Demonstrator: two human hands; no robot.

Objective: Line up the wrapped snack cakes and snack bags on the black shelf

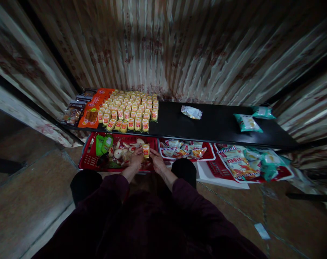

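Observation:
Both my hands meet over the red basket below the front edge of the black shelf. Between them stands a small wrapped snack cake point(146, 151), yellow with a red and white label. My left hand point(137, 158) grips its left side, and the fingertips of my right hand point(157, 160) close on its right side. Rows of matching wrapped cakes point(131, 108) stand packed together on the left part of the shelf, above my hands. Under my hands, the red basket point(85, 158) holds pale round packaged items and green packets point(104, 144).
Orange packets point(91, 117) and dark snack packs point(73, 112) lie at the left end of the black shelf point(174, 126). A white packet point(192, 112) and teal bags point(248, 123) lie farther right. Two more baskets hold snack bags point(183, 148) point(240, 162). Pleated curtain point(158, 50) hangs behind.

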